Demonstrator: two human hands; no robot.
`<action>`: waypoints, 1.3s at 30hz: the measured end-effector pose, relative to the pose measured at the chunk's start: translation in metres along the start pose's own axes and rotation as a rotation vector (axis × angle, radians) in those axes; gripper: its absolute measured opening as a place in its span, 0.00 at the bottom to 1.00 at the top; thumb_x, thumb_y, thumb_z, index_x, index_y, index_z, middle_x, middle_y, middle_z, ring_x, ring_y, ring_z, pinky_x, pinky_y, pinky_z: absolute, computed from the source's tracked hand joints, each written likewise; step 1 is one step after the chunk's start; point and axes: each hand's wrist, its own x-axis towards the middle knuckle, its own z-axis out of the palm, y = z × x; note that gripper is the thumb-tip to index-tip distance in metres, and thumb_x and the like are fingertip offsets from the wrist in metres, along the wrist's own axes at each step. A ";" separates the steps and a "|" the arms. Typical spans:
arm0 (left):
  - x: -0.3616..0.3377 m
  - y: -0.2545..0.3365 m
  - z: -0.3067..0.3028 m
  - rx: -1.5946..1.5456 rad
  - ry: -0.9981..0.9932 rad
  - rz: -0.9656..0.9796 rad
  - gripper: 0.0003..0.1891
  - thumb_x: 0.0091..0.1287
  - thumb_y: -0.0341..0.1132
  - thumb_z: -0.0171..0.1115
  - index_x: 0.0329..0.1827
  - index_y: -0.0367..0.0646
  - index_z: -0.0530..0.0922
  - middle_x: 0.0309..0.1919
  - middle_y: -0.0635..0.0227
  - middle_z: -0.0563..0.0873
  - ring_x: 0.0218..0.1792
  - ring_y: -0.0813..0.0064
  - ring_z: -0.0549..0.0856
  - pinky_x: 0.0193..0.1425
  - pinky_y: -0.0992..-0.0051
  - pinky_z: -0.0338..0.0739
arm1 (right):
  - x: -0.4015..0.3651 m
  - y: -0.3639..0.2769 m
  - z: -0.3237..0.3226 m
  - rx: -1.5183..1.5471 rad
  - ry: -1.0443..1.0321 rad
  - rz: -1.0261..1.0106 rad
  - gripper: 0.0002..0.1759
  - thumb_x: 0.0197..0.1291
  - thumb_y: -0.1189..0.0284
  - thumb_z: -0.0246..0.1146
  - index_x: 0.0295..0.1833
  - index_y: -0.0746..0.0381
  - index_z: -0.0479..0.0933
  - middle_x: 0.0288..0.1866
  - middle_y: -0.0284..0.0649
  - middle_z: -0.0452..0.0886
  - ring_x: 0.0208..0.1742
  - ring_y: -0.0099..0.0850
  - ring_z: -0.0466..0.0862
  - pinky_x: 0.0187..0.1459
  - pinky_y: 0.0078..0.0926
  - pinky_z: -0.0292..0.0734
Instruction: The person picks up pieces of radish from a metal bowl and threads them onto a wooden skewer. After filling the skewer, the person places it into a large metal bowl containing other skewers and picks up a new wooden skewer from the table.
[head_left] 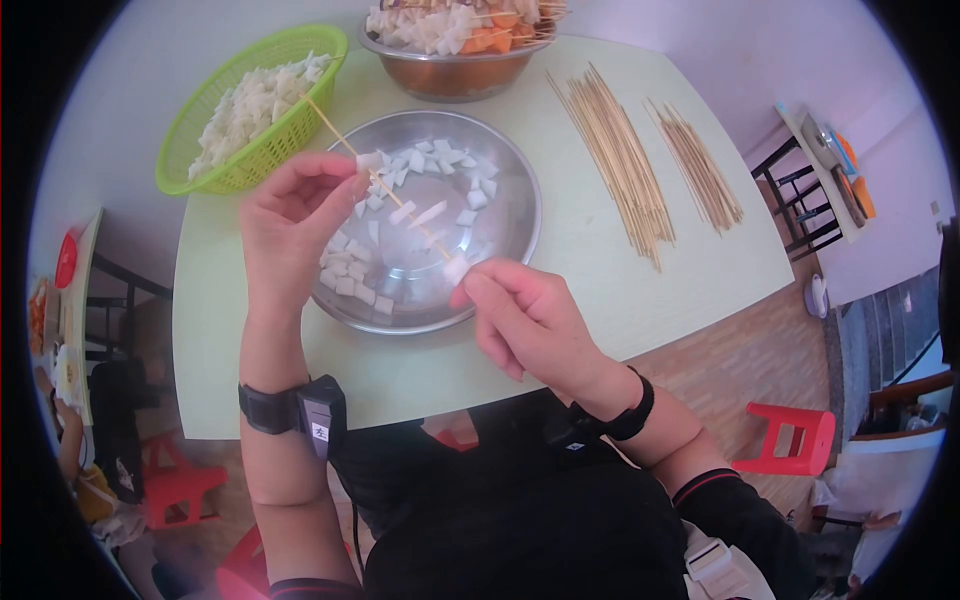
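A thin bamboo skewer slants across the view, from the green basket down toward my right hand. My left hand pinches it between thumb and forefinger, with a white food piece at those fingertips. Thumb and finger of my right hand are closed on a white food cube at the skewer's lower end. Beneath both hands is a round steel tray. Cut white chunks lie in a cluster at its near left, and more are scattered along its far side.
Behind the tray, a green basket of white pieces stands left of a steel bowl full of loaded skewers. Two bundles of bare skewers lie on the pale table at right. Red stools stand on the floor.
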 end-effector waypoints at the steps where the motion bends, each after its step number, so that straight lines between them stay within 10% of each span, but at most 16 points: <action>1: 0.000 0.002 0.001 -0.012 0.006 -0.009 0.08 0.59 0.20 0.65 0.41 0.33 0.79 0.37 0.67 0.84 0.38 0.80 0.83 0.46 0.81 0.76 | 0.000 0.000 0.000 0.043 -0.021 0.012 0.16 0.72 0.66 0.46 0.41 0.66 0.74 0.12 0.29 0.67 0.11 0.15 0.62 0.15 0.14 0.57; 20: -0.004 0.001 0.006 -0.063 -0.048 -0.007 0.09 0.57 0.21 0.67 0.40 0.32 0.79 0.37 0.66 0.83 0.39 0.79 0.83 0.46 0.80 0.78 | 0.015 0.005 -0.013 0.674 -0.216 0.178 0.15 0.73 0.67 0.45 0.42 0.66 0.72 0.12 0.27 0.62 0.08 0.15 0.57 0.12 0.13 0.51; 39: -0.002 -0.004 0.005 0.057 -0.123 -0.063 0.07 0.59 0.23 0.66 0.39 0.33 0.80 0.35 0.69 0.84 0.37 0.81 0.82 0.45 0.80 0.78 | 0.009 0.007 -0.009 0.398 -0.058 0.107 0.15 0.72 0.66 0.47 0.41 0.65 0.72 0.12 0.28 0.64 0.08 0.15 0.58 0.12 0.14 0.52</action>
